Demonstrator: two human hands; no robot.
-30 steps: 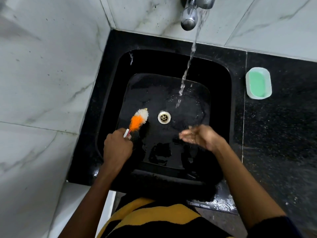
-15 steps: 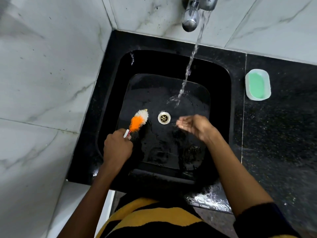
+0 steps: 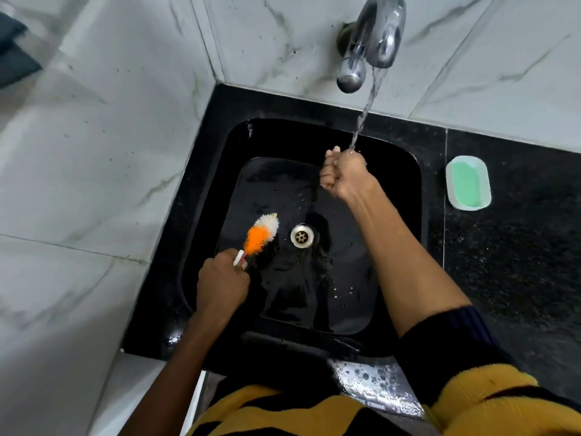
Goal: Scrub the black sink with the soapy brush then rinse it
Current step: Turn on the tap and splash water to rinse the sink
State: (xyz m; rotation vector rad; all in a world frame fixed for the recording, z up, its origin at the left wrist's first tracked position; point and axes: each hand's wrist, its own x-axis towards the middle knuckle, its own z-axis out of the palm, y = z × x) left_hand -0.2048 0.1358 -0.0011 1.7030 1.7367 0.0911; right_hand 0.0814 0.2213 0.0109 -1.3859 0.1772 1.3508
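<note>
Washroom; marble tiles, tap, soap dish

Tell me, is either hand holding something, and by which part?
The left hand grips the brush by its handle; the right hand holds nothing, cupped under the water.

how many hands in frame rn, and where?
2. Left hand grips the brush at the sink's left side; right hand, fingers curled, is under the tap's water stream. None hidden.

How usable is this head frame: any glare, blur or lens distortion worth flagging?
Head view: wide-angle bending curves the tile joints; glare on the wet front edge of the sink and on the tap; upper-left corner smeared; brush, left hand and right hand reasonably sharp.
</note>
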